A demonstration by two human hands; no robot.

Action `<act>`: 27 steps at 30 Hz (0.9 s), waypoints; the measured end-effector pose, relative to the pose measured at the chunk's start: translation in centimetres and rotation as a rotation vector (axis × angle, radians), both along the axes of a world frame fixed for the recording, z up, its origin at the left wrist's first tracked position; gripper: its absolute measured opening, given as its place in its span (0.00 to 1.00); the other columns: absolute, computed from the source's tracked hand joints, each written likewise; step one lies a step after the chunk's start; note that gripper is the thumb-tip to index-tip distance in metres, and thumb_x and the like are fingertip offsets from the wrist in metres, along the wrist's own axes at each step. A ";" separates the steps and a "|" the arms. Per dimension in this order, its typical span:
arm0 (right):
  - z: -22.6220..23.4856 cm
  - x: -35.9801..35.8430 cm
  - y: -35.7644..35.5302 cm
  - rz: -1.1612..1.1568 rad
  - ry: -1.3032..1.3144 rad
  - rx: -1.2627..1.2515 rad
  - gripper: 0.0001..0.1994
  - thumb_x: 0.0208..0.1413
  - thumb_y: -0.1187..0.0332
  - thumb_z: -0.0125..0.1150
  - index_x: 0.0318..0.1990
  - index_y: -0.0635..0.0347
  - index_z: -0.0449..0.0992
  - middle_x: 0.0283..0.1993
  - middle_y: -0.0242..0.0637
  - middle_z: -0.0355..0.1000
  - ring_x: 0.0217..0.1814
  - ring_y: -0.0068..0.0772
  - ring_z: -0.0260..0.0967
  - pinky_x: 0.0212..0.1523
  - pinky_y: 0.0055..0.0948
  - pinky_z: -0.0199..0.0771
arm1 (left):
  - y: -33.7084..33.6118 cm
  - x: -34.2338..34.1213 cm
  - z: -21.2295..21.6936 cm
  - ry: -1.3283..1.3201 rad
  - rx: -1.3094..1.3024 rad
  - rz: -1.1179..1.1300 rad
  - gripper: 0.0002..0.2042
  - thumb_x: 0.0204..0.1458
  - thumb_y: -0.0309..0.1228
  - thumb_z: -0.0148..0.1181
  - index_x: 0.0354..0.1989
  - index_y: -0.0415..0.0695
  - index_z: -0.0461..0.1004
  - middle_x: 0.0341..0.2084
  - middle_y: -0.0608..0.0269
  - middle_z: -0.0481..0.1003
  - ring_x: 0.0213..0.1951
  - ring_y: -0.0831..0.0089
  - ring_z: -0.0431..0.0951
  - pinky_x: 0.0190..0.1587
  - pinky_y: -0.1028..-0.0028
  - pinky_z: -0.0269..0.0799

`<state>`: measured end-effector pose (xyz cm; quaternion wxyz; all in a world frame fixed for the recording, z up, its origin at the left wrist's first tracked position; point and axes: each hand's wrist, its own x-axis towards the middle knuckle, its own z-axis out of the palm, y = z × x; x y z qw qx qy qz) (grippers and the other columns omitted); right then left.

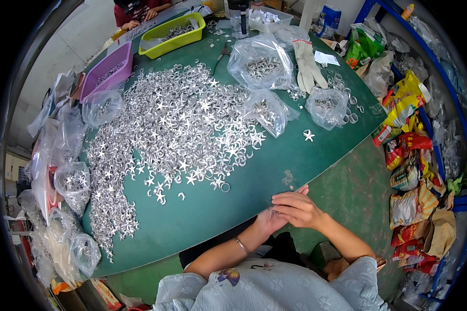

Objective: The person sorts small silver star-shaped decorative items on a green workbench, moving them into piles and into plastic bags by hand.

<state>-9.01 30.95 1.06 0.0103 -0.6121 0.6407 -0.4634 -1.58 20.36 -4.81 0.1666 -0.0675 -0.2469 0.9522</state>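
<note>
At the near edge of the green table (233, 207), my two hands meet. My left hand (270, 221), with a metal bangle on its wrist, is cupped under my right hand (300, 208). The fingers of both are bent together around something small and dark that I cannot make out. Ahead and to the left spreads a wide heap of small silver metal pieces (176, 114), many curved like open rings and some star-shaped. Closer to my hands lie a round ring (225, 187) at the heap's edge and a lone star-shaped piece (308, 135).
Clear plastic bags of metal pieces (262, 65) stand beyond, near a work glove (307, 65). A yellow-green basket (174, 35) and a purple basket (107, 71) sit at the far left. Another person (140, 13) works behind them. Blue shelving (443, 67) with packages lines the right.
</note>
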 end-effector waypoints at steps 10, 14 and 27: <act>0.8 2.2 -0.6 -0.154 0.178 0.101 0.11 0.43 0.70 0.65 0.37 0.62 0.80 0.49 0.42 0.74 0.59 0.48 0.68 0.61 0.48 0.61 | -0.6 0.5 0.8 0.017 -0.060 0.029 0.25 0.64 0.39 0.39 0.65 0.36 0.53 0.65 0.49 0.55 0.66 0.60 0.57 0.68 0.66 0.54; -1.2 3.5 0.5 -0.215 0.265 0.075 0.12 0.42 0.67 0.66 0.38 0.56 0.81 0.56 0.39 0.70 0.63 0.47 0.63 0.62 0.49 0.58 | -0.5 0.6 0.1 0.042 -0.101 0.024 0.24 0.64 0.39 0.39 0.64 0.36 0.54 0.64 0.49 0.57 0.64 0.61 0.59 0.67 0.66 0.56; -2.2 4.8 -0.4 -0.533 0.222 0.106 0.11 0.40 0.66 0.70 0.35 0.53 0.81 0.56 0.38 0.68 0.64 0.50 0.57 0.61 0.51 0.52 | -0.8 1.2 -1.4 0.114 -0.174 0.031 0.22 0.64 0.37 0.39 0.61 0.36 0.58 0.61 0.50 0.61 0.60 0.61 0.64 0.63 0.67 0.62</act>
